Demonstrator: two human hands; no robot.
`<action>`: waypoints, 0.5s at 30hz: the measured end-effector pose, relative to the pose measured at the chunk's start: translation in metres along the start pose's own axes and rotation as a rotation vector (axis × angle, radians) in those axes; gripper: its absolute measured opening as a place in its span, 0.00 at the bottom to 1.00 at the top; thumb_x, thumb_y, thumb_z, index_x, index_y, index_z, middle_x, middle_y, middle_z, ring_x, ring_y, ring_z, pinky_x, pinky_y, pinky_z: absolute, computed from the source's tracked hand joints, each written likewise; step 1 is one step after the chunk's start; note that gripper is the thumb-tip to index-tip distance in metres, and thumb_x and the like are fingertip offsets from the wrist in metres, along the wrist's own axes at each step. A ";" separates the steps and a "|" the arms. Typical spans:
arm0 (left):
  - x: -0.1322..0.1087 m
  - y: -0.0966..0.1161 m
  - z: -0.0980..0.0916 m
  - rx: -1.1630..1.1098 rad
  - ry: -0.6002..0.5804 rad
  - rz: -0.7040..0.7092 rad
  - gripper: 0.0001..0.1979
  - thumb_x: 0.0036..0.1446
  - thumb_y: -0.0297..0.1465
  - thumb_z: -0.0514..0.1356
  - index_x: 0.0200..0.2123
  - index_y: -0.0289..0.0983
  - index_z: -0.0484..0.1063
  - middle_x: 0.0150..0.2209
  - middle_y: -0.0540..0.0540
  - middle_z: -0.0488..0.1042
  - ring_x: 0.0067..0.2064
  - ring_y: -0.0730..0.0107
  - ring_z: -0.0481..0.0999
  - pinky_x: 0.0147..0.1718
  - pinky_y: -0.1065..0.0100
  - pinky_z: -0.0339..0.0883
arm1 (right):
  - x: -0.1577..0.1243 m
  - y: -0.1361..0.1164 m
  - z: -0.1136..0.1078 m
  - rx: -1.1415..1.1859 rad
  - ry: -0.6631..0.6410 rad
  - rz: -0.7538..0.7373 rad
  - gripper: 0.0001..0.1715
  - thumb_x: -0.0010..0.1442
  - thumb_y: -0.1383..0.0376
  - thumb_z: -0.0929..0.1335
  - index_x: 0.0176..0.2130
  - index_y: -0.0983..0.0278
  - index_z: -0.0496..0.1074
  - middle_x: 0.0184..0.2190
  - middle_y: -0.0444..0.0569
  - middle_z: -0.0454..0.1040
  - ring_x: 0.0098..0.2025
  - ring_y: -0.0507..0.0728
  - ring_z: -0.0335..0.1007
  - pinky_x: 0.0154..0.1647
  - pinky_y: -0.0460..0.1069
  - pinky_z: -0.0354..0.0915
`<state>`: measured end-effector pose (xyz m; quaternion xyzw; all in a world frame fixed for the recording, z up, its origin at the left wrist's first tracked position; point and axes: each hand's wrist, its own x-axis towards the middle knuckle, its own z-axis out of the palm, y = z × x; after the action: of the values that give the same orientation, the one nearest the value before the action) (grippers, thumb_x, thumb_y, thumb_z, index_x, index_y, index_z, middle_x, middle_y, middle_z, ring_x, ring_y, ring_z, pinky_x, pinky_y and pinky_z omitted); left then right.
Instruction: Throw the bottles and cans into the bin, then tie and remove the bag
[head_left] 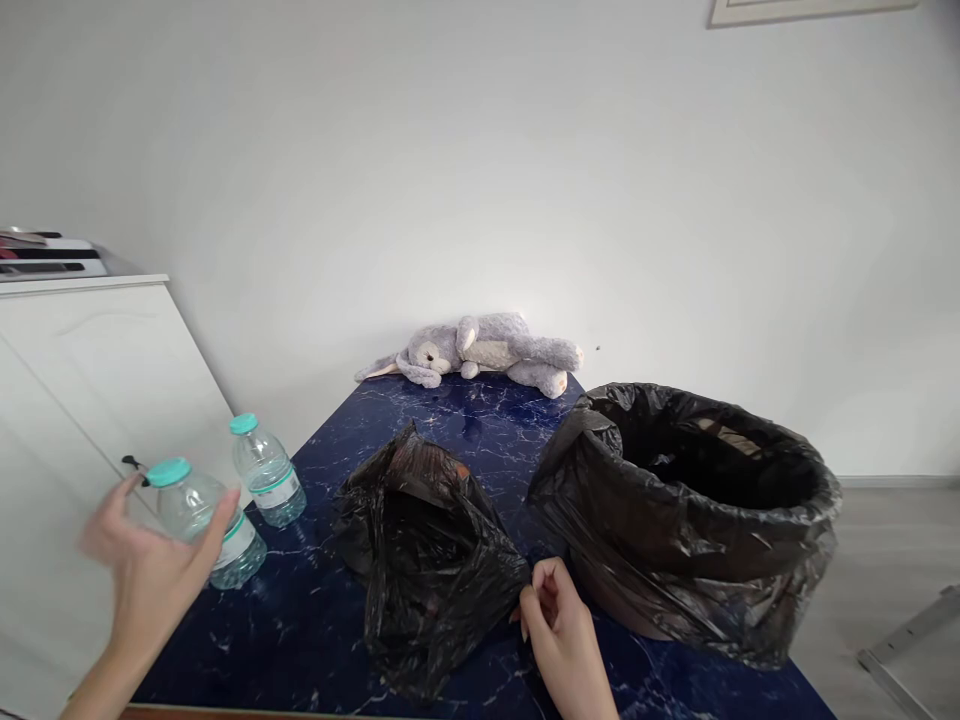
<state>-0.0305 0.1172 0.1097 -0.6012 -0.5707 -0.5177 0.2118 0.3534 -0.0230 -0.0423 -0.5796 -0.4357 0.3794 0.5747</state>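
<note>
My left hand (pixel 154 555) is at the near clear water bottle (pixel 238 540) with a turquoise cap. Its thumb and fingers are spread on either side of the bottle, and whether they touch it is hard to tell. Just behind stands a second bottle of the same kind (pixel 276 480). My right hand (pixel 556 625) pinches the right edge of a crumpled black plastic bag (pixel 427 600). This bag lies on the table with its mouth open towards me. To the right stands a bin lined with another black bag (pixel 690 560).
The dark blue marbled table (pixel 300 640) carries all of these. A grey plush rabbit (pixel 487 350) lies on its side at the far end against the white wall. On the left is a white cabinet (pixel 97 400); a metal frame (pixel 911 640) stands on the floor at right.
</note>
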 end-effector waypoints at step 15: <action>-0.091 0.138 0.076 -0.242 -1.019 0.865 0.20 0.75 0.27 0.49 0.64 0.37 0.71 0.65 0.38 0.73 0.69 0.49 0.71 0.66 0.48 0.70 | 0.002 0.002 0.003 -0.019 0.000 -0.035 0.22 0.70 0.43 0.62 0.34 0.56 0.57 0.25 0.38 0.57 0.25 0.54 0.58 0.28 0.48 0.56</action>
<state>0.1402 0.1034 0.0492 -0.9638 -0.2452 -0.0986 0.0356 0.3515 -0.0204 -0.0446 -0.5775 -0.4494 0.3651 0.5755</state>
